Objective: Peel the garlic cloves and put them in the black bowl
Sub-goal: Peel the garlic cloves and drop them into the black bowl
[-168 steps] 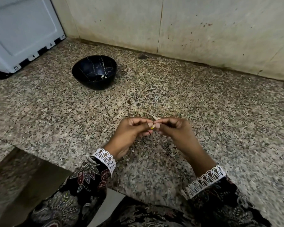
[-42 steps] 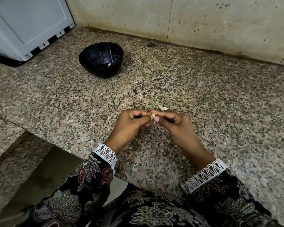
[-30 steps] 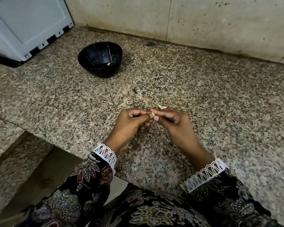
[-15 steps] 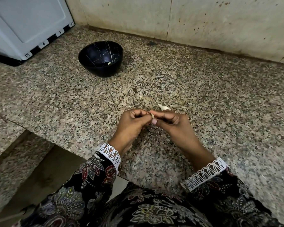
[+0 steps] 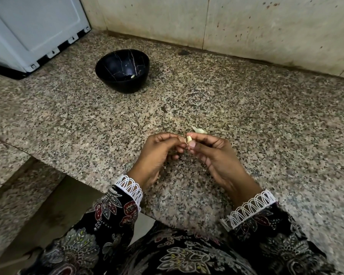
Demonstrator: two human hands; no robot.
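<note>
A small pale garlic clove (image 5: 189, 139) with loose skin is pinched between the fingertips of both hands above the speckled granite counter. My left hand (image 5: 157, 153) holds it from the left and my right hand (image 5: 214, 155) from the right, thumbs and forefingers meeting at it. Just beyond my right fingertips another garlic clove (image 5: 200, 130) lies on the counter. The black bowl (image 5: 122, 70) with thin pale veins stands at the far left of the counter, holding one peeled clove (image 5: 132, 76).
A white appliance (image 5: 34, 26) stands at the back left, close to the bowl. A stained tiled wall (image 5: 246, 24) runs along the back. The counter's front edge (image 5: 87, 183) cuts diagonally at the lower left, with a lower stone ledge (image 5: 12, 185) below it.
Both hands stay together at the clove, fingertips shifting slightly as they work at its skin. The clove lying beyond the right hand shows more now. The bowl has not moved.
</note>
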